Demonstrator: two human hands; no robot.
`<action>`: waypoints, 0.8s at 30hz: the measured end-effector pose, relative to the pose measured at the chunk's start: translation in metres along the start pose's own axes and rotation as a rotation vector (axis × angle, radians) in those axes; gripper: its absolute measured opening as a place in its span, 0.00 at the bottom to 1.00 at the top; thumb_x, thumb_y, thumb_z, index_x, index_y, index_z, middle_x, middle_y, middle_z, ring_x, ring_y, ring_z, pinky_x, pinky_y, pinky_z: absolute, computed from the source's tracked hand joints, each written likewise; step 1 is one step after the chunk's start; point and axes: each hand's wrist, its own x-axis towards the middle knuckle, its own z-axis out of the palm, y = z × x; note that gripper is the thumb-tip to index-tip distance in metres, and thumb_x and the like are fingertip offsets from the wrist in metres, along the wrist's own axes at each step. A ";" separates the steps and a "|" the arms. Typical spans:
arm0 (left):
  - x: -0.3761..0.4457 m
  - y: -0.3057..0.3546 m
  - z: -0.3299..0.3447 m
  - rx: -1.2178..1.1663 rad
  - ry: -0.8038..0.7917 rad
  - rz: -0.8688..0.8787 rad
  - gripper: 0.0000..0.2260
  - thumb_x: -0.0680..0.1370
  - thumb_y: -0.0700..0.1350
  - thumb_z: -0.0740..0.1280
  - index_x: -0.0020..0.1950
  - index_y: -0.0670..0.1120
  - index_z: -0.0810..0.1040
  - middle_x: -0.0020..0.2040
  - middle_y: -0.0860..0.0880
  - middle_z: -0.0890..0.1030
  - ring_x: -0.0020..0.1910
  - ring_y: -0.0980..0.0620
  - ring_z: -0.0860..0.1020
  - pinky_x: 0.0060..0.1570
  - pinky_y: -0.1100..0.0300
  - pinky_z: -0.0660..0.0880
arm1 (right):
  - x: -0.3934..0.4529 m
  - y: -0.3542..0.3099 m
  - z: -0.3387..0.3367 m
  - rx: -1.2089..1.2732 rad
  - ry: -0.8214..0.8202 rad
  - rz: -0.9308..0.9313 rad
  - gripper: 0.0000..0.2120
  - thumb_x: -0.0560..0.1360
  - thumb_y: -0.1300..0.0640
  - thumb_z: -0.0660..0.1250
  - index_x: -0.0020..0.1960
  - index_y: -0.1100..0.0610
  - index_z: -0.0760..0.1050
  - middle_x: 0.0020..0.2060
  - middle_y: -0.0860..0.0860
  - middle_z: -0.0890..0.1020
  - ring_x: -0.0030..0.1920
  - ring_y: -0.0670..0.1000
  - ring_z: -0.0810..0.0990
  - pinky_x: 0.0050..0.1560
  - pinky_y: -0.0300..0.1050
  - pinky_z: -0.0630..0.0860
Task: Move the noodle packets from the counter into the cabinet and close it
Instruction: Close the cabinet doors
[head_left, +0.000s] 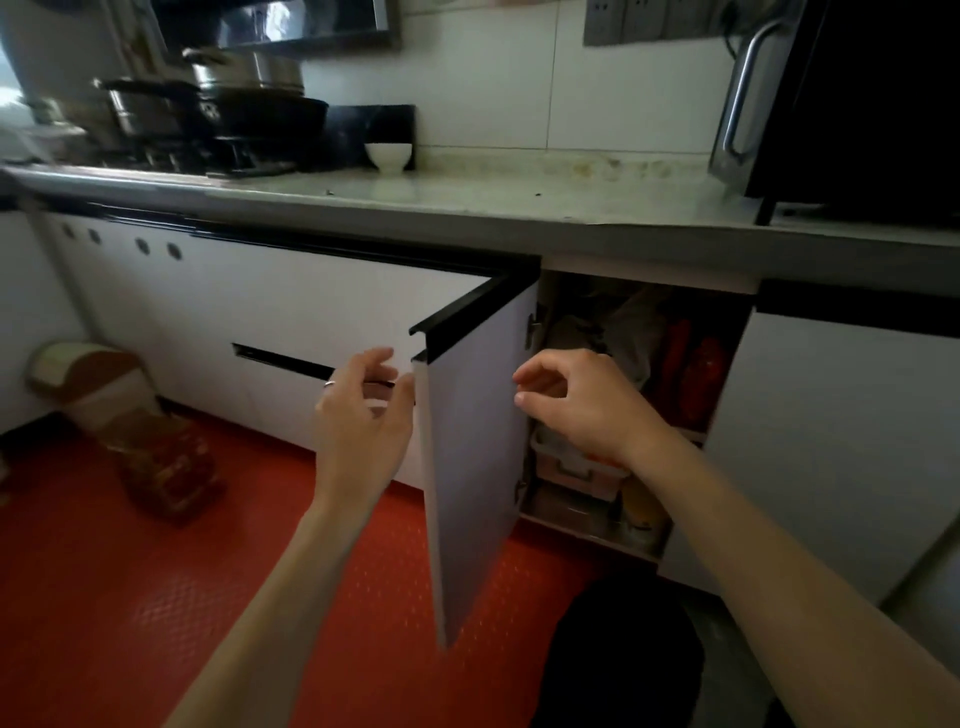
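The white cabinet door (478, 441) with a black top handle strip stands open, swung out toward me, edge-on. Inside the cabinet (649, 332) I see red packets (693, 374) upright on the upper shelf beside crumpled bags. My left hand (363, 410) hovers at the outer side of the door's free edge, fingers spread, a ring on one finger, holding nothing. My right hand (576, 405) is on the inner side of the door in front of the shelf, fingers loosely curled and empty. No packets show on the counter (519, 197).
A white bowl (388, 156) stands on the counter by the stove with dark pots (249, 109). A black oven (852, 104) sits at the right. Boxes and jars (587, 467) fill the lower shelf. A bin (88, 379) and a basket (166, 462) stand on the red floor.
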 end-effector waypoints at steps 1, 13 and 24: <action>0.004 -0.004 0.002 -0.005 -0.068 -0.028 0.17 0.80 0.48 0.65 0.68 0.47 0.74 0.59 0.54 0.78 0.54 0.61 0.77 0.45 0.73 0.75 | 0.001 -0.001 0.001 0.002 0.000 -0.003 0.12 0.76 0.52 0.70 0.59 0.52 0.80 0.50 0.44 0.83 0.50 0.40 0.80 0.49 0.31 0.74; 0.004 0.009 0.062 0.083 -0.496 0.452 0.16 0.79 0.41 0.66 0.67 0.49 0.76 0.69 0.54 0.71 0.73 0.57 0.63 0.70 0.65 0.62 | -0.027 0.059 -0.035 -0.059 0.109 0.177 0.12 0.77 0.52 0.69 0.59 0.51 0.80 0.49 0.43 0.82 0.47 0.38 0.78 0.41 0.27 0.72; 0.003 0.081 0.206 0.225 -0.706 0.601 0.24 0.80 0.44 0.63 0.75 0.55 0.64 0.74 0.53 0.65 0.73 0.51 0.63 0.71 0.56 0.64 | -0.058 0.129 -0.107 -0.170 0.227 0.358 0.11 0.77 0.55 0.68 0.59 0.53 0.80 0.50 0.47 0.83 0.48 0.43 0.79 0.43 0.28 0.70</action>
